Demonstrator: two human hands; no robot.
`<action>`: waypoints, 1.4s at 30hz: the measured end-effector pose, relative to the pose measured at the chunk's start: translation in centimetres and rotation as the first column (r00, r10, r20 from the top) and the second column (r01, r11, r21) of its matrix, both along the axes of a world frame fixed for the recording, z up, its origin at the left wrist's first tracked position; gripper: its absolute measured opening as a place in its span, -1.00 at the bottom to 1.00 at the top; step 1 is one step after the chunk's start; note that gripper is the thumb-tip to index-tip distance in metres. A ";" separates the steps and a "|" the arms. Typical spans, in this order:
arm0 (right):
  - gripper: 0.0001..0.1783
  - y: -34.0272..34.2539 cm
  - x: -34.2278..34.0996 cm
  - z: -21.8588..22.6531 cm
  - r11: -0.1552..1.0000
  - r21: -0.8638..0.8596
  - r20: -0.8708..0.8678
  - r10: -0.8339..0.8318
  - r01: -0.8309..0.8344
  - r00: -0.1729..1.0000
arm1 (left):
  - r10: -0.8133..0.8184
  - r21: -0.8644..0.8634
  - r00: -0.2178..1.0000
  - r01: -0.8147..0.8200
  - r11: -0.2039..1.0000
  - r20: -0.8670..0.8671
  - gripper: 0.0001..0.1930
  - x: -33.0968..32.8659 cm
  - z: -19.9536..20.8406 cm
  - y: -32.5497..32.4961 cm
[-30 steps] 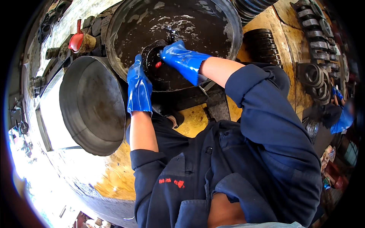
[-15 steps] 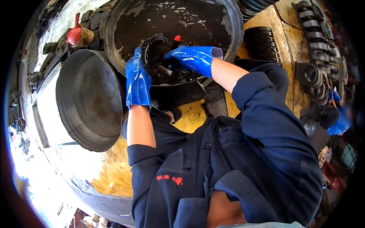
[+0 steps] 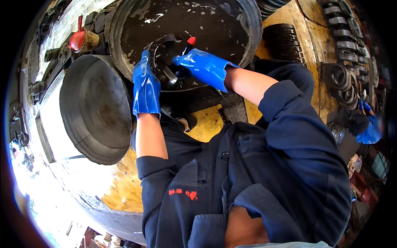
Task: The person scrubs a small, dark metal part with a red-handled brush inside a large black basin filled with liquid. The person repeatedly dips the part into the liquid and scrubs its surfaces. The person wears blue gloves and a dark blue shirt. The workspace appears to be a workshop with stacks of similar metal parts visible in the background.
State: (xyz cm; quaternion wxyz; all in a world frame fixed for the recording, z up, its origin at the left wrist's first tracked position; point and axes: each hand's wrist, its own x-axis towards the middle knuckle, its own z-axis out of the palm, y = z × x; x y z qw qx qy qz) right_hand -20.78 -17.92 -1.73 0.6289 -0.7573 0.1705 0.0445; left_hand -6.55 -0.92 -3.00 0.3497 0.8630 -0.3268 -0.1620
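Observation:
A round metal basin (image 3: 116,39) of dark liquid (image 3: 198,25) lies ahead of me. At its near edge my left hand (image 3: 145,84), in a long blue glove, grips the left side of a dark, wet ring-shaped part (image 3: 166,38); its fingertips are partly hidden. My right hand (image 3: 202,65), also blue-gloved, is closed round a dark tool with a red end (image 3: 191,41) above the ring. The tool's working end is hidden under the glove. A shiny curved metal surface (image 3: 169,75) shows between the two hands, low in the ring.
A second, deep metal tub (image 3: 97,107) leans at left. A red scoop (image 3: 77,40) rests on a small pot behind it. Stacked dark rings (image 3: 284,43) stand right of the basin, with more metal rings (image 3: 341,78) farther right. Another person in blue (image 3: 369,130) works at far right.
My right hand has shifted slightly left, and the red-ended tool has tilted with it. The left hand still holds the ring's side. The whole view has moved a little.

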 end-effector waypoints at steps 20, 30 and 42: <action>-0.68 0.5 4.8 0.4 0.894 0.328 0.161 -0.372 0.306 0.914 | 0.302 -0.075 0.534 -0.573 0.816 -0.790 -0.43 1.0 -1.4 -1.8; -0.64 -6.0 4.7 -3.3 0.803 0.049 -0.089 -0.588 0.593 0.804 | 0.118 -0.189 0.375 -0.685 0.704 -0.920 -0.50 1.4 -3.0 -2.4; -0.57 -10.3 -0.4 0.2 0.875 -0.011 0.052 -0.483 0.484 0.874 | 0.145 -0.184 0.757 -0.333 0.925 -0.637 -0.49 -2.2 1.4 -6.3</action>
